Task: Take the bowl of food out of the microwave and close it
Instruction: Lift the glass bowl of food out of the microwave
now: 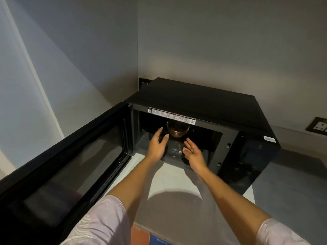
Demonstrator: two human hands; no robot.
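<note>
A black microwave point(203, 101) stands in the wall corner with its door point(67, 167) swung wide open to the left. Deep in the dark cavity a small glass bowl point(177, 129) of brown food rests on the turntable. My left hand point(157, 145) reaches into the opening, fingers spread, its fingertips just left of the bowl and apart from it. My right hand point(193, 155) is at the cavity mouth, palm turned inward, fingers apart, lower and to the right of the bowl. Neither hand holds anything.
The microwave sits on a pale counter point(168, 175) that ends near my body. Grey walls close in on the left and behind. A wall socket point(318, 129) is at the far right, another point(144, 83) behind the microwave's back left corner.
</note>
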